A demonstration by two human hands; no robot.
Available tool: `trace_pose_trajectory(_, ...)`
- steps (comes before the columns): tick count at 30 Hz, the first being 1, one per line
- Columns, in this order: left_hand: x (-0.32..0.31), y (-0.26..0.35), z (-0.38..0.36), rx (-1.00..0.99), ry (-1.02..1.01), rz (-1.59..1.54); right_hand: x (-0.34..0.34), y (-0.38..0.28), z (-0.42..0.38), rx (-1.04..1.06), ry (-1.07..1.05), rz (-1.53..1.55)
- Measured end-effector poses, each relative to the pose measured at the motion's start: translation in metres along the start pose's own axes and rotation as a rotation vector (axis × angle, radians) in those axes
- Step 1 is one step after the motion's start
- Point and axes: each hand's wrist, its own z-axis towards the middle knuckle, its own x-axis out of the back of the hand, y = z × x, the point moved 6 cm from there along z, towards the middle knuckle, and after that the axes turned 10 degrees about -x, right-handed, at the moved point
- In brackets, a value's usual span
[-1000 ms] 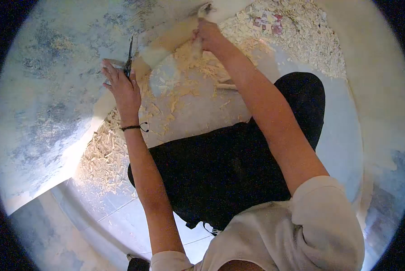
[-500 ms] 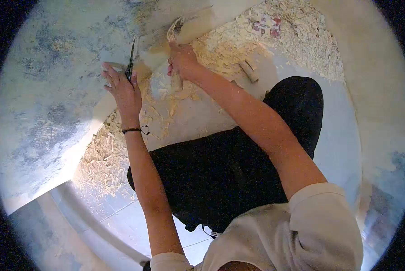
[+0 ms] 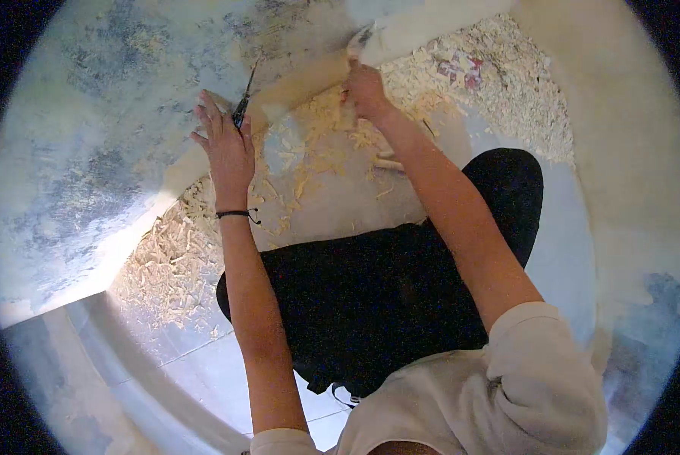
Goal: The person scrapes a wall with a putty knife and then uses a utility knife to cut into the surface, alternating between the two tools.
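My left hand [image 3: 230,155] lies against the mottled blue-grey wall [image 3: 120,98] with its fingers spread. A thin black-handled tool [image 3: 241,111] is held between its thumb and forefinger, the narrow end pointing up. Up and to the right, my right hand [image 3: 367,89] grips a brush-like tool [image 3: 360,42] whose blurred head touches the wall's lower band, just above the shavings. I cannot make out that head's exact kind. Pale yellowish shavings [image 3: 332,125] are scattered on the floor below both hands.
A thick heap of pale flakes [image 3: 518,87] fills the upper right, with red-and-white scraps [image 3: 461,70] in it. More curled shavings [image 3: 169,269] lie at the left. A short pale roll [image 3: 389,161] rests beside my right forearm. My black-clad legs [image 3: 370,288] are folded in front.
My right hand has moved right along the wall's lower edge with its tool. My left hand keeps its hold and stays near the same spot. The whole view has shifted slightly.
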Motion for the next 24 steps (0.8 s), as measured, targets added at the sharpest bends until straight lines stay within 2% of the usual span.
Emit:
trace_pose_trajectory(1, -0.001, 0.0, 0.0, 0.007, 0.004, 0.001, 0.02, -0.009, 0.002, -0.102, 0.002, 0.059)
trace_pose_trajectory(3, -0.005, 0.0, 0.001, -0.002, 0.0, 0.038, 0.049, -0.085, -0.024, -0.529, 0.034, 0.371)
trace_pose_trajectory(6, -0.005, 0.003, 0.003, 0.046, -0.006, 0.008, 0.058, -0.079, -0.007, -0.676, -0.011, 0.698)
trace_pose_trajectory(7, -0.004, 0.005, 0.004, 0.062, -0.009, -0.02, 0.051, -0.079, -0.015, -0.739, 0.027, 0.617)
trace_pose_trajectory(10, -0.003, 0.011, 0.006, 0.044, 0.062, -0.022, -0.002, -0.103, -0.056, -0.692, -0.042, 0.572)
trace_pose_trajectory(13, -0.004, 0.008, 0.004, 0.041, 0.043, -0.003, -0.034, -0.12, -0.085, -0.712, -0.129, 0.625)
trace_pose_trajectory(17, -0.001, 0.007, 0.001, 0.044, 0.042, -0.019, -0.028, -0.119, -0.083, -0.761, -0.138, 0.622)
trace_pose_trajectory(20, -0.001, 0.006, 0.002, 0.05, 0.068, -0.04, -0.004, -0.108, -0.06, -0.879, -0.154, 0.599)
trace_pose_trajectory(24, 0.0, 0.004, 0.0, 0.037, 0.101, -0.016, -0.001, -0.111, -0.052, -0.802, -0.184, 0.661)
